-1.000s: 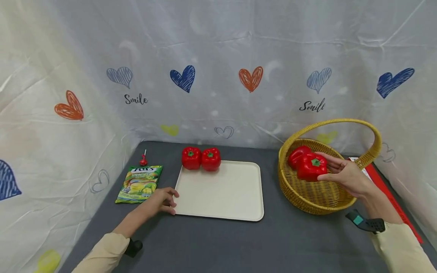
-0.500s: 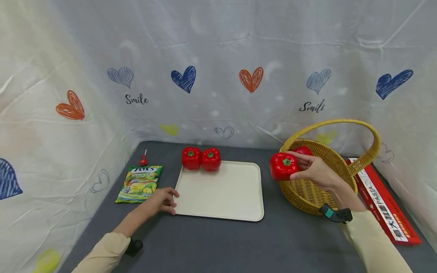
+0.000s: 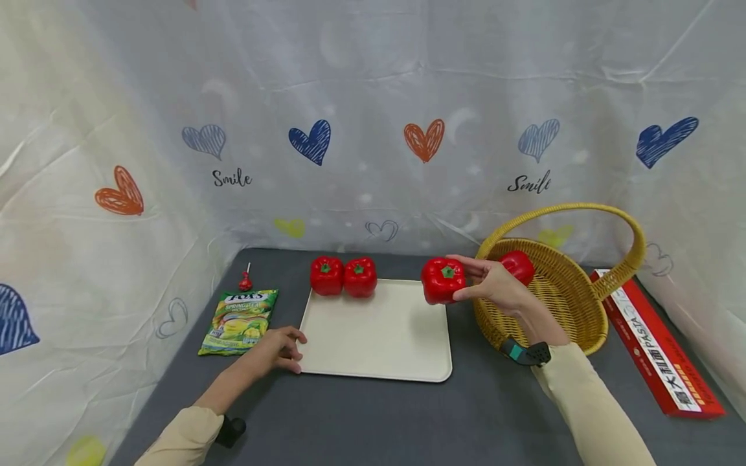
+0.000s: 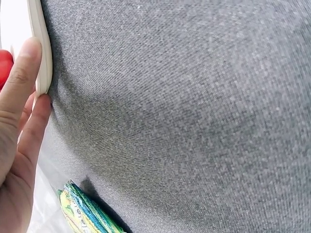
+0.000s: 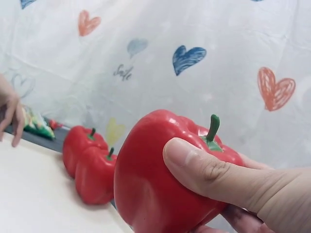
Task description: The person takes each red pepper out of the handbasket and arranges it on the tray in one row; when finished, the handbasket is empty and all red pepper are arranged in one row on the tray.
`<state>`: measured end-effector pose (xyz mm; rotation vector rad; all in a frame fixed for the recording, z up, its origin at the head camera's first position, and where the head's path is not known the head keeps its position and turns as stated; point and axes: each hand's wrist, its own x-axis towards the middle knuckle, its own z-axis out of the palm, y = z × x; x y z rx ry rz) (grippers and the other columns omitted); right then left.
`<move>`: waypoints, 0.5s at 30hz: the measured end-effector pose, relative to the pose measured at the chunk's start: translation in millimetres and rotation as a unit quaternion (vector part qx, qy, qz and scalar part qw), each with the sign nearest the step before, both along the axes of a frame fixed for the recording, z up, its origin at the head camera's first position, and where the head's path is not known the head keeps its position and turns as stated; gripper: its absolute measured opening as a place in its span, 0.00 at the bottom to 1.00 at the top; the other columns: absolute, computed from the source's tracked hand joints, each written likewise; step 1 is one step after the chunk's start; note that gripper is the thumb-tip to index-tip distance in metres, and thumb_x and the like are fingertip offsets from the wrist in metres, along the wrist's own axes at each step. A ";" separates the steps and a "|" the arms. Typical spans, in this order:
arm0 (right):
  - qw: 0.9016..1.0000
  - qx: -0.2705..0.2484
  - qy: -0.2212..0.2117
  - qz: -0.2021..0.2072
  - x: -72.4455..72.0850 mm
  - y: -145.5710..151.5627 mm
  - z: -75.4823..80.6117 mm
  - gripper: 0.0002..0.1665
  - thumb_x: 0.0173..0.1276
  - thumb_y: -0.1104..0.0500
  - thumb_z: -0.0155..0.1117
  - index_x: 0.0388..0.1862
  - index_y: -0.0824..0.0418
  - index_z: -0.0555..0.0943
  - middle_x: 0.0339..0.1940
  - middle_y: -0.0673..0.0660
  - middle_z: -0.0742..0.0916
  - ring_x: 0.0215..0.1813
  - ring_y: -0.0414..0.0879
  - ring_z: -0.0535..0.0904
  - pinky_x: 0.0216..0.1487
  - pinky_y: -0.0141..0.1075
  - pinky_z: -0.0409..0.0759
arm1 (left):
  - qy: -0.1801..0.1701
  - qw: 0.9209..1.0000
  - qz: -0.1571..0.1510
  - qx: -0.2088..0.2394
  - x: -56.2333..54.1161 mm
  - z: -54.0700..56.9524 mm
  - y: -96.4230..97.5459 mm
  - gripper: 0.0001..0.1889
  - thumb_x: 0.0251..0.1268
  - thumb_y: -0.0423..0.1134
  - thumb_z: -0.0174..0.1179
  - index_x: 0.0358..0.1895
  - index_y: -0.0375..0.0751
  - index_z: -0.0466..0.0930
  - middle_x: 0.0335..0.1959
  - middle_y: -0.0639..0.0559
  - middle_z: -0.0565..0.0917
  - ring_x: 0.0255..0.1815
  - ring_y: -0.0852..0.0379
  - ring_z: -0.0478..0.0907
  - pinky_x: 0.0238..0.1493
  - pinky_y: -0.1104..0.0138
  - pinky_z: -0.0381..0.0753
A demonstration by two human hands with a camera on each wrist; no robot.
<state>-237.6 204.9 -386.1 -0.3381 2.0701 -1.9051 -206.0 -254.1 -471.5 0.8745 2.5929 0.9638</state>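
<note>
Head view: right hand [image 3: 492, 283] pinches pepper [image 3: 437, 286] over tray [image 3: 373, 340], far-right corner; left hand [image 3: 279, 347] loosely touches left edge; likely placing, calls for lowering.

The right hand [image 3: 495, 285] is holding one pepper [image 3: 441, 281]; left of it are lying two peppers [image 3: 360, 277], one tray [image 3: 373, 340], one bag [image 3: 241, 323], one lollipop [image 3: 245, 283]; right, another pepper [image 3: 519, 265], one basket [image 3: 566, 307], one box [image 3: 658, 353].

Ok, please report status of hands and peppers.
Right fingers grip one red pepper above tray, far right corner. Left fingers touch tray's left edge. Two more peppers at far left corner; nothing visibly blocking.
</note>
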 end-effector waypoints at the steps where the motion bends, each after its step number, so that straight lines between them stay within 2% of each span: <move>1: 1.000 -0.002 -0.002 0.001 -2.7 -3.7 -1.7 0.44 0.57 0.70 0.71 0.70 0.71 0.62 0.65 0.67 0.74 0.58 0.45 0.77 0.51 0.39 0.79 | 0.000 1.000 0.001 0.000 0.2 -0.2 -0.6 0.08 0.44 0.34 0.75 0.23 0.36 0.83 0.42 0.42 0.80 0.35 0.57 0.76 0.35 0.67 0.80; 9: 0.999 -0.019 -0.038 0.015 -26.6 -32.3 -18.0 0.40 0.60 0.74 0.65 0.71 0.72 0.61 0.67 0.71 0.71 0.67 0.60 0.68 0.53 0.41 0.77 | 0.000 1.000 -0.002 0.016 1.3 -1.9 -2.9 0.08 0.45 0.34 0.75 0.23 0.36 0.84 0.42 0.41 0.80 0.35 0.57 0.76 0.35 0.68 0.80; 15: 0.995 -0.011 -0.093 -0.026 -46.6 -50.6 -31.6 0.40 0.60 0.76 0.64 0.71 0.68 0.62 0.68 0.70 0.70 0.68 0.62 0.66 0.57 0.49 0.74 | 0.005 1.000 -0.003 0.006 0.0 -1.0 -1.6 0.09 0.45 0.34 0.75 0.22 0.37 0.83 0.42 0.42 0.80 0.35 0.57 0.77 0.35 0.68 0.80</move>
